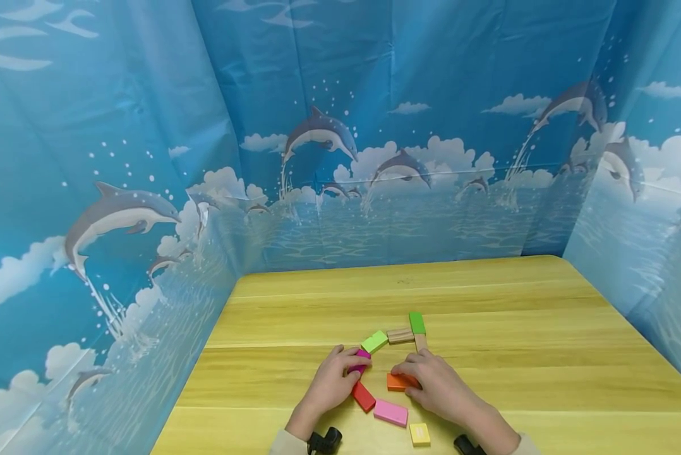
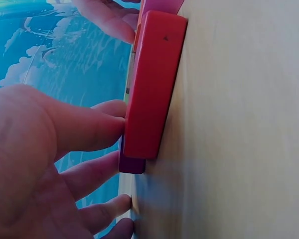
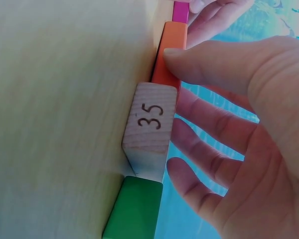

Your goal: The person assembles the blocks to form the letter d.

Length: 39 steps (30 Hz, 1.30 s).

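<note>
We are seeing left hand (image 1: 331, 379) pinching purple block (image 1: 364, 353), fingers covering much of it; right hand (image 1: 438, 384) gripping orange block (image 1: 398, 382), hiding its right end.

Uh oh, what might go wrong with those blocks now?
The left hand holds the purple block right next to the red block, so a little push might nudge the red one crooked. The right hand pinches the orange block, and its fingers are close to a bare wooden block, so they might bump that out of place.
</note>
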Motion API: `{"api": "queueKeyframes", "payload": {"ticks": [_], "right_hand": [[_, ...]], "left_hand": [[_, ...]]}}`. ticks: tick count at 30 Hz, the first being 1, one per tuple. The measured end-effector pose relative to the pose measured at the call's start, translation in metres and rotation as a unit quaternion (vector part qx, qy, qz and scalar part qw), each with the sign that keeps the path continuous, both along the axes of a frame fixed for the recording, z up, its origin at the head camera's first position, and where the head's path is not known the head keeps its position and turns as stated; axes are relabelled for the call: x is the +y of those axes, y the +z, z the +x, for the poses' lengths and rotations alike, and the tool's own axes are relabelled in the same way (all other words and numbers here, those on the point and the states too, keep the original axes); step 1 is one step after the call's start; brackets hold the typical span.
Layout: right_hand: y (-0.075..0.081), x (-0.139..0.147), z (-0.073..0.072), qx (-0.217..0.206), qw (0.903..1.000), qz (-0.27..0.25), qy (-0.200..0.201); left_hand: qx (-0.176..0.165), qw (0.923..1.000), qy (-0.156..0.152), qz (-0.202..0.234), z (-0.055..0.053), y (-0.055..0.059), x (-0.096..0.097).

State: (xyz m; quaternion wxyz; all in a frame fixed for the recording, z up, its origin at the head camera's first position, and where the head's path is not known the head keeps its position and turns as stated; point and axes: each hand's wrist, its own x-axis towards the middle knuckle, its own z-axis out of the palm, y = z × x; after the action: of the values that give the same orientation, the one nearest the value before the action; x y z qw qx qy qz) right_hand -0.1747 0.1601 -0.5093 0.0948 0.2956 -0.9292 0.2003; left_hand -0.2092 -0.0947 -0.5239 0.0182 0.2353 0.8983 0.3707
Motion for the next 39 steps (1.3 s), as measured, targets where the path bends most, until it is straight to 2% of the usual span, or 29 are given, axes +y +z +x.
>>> {"api": "queueKeyframes", "payload": {"ticks": [9,11,16,18,23,39], "right_hand": [[-0.002,0.000,0.002,0.002,1.0000,-0.003,-0.001],[-0.002,0.000,0.002,0.003,1.0000,-0.005,0.000],[-0.002,0.000,0.002,0.002,1.0000,-0.006,0.003],[-0.002,0.000,0.002,0.001,1.0000,-0.006,0.004],[-0.003,0.001,0.001,0.004,1.0000,-0.005,0.005],[-0.001,0.001,0.003,0.009,1.0000,-0.001,-0.001]], "left_hand": [[0.019,0.9996,0.003,0.022,0.000,-0.001,-0.003],[0.014,0.9997,-0.009,0.017,0.001,-0.001,-0.005],[-0.026,0.9980,-0.055,-0.017,0.002,0.000,-0.014],[-0.035,0.9972,-0.063,-0.022,0.001,0.001,-0.017],[-0.034,0.9978,-0.052,-0.023,-0.001,0.003,-0.021],[-0.024,0.9986,-0.030,-0.035,-0.012,-0.005,-0.033]]}}
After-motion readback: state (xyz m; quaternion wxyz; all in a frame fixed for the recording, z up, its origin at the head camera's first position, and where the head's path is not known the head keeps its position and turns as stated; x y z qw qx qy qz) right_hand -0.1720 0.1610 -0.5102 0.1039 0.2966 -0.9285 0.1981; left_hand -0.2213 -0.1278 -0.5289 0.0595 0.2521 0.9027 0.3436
